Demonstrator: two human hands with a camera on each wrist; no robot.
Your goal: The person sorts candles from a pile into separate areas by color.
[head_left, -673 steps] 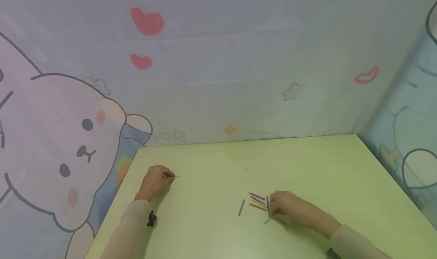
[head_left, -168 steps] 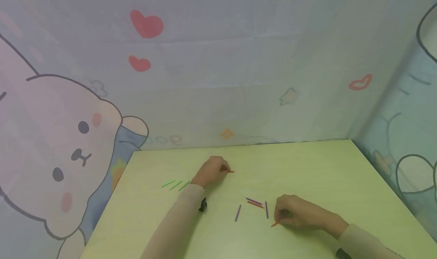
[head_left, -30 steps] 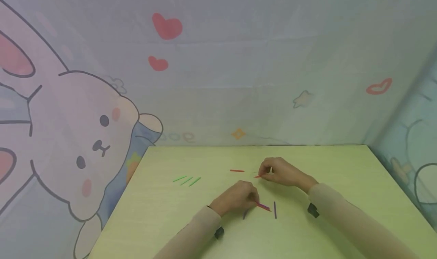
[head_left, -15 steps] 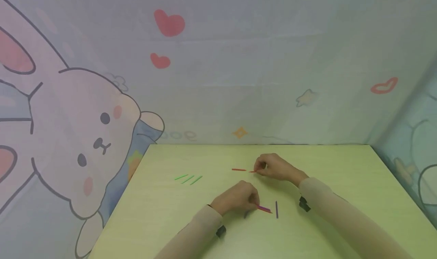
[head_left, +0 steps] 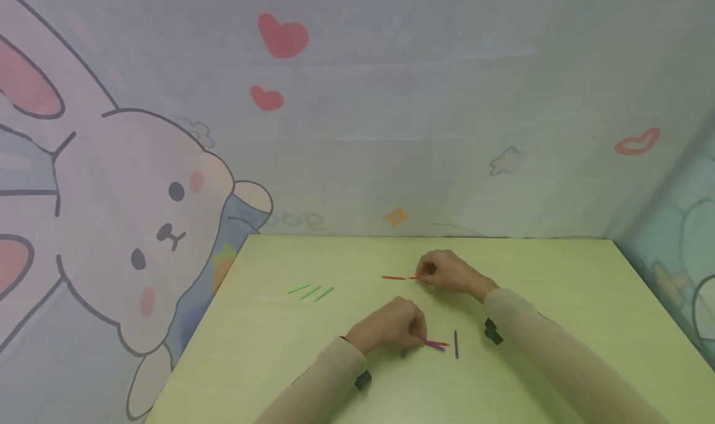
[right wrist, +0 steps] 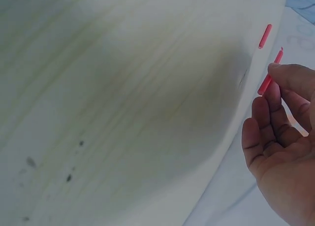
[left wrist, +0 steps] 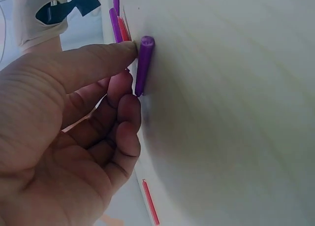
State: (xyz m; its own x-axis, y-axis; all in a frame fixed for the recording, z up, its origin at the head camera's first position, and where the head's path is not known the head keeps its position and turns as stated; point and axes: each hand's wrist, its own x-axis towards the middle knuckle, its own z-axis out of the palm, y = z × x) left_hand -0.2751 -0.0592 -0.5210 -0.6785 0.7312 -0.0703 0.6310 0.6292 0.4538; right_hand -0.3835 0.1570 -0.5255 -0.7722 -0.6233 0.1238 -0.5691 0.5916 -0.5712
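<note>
In the head view my left hand (head_left: 388, 324) is low over the table, thumb and fingertips pinching the end of a thin red candle (head_left: 441, 343). A purple candle (head_left: 436, 347) lies right beside that one, their ends overlapping. Another purple candle (left wrist: 144, 66) is under the left hand, close by its fingertips in the left wrist view. Farther back, my right hand (head_left: 449, 272) pinches a second red candle (right wrist: 271, 78), its wick showing in the right wrist view. That wick points at a red candle (head_left: 393, 278) lying flat on the table.
Three green candles (head_left: 310, 292) lie slanted side by side toward the left of the pale yellow-green table (head_left: 536, 269). An upright-pointing purple candle (head_left: 455, 344) rests right of the left hand. A printed cloth (head_left: 391, 101) hangs behind the table.
My right hand has carried its red candle left, up to the end of the lying one. Near the left hand, the red candle has swung across the purple one. Three green candles were laid out earlier.
</note>
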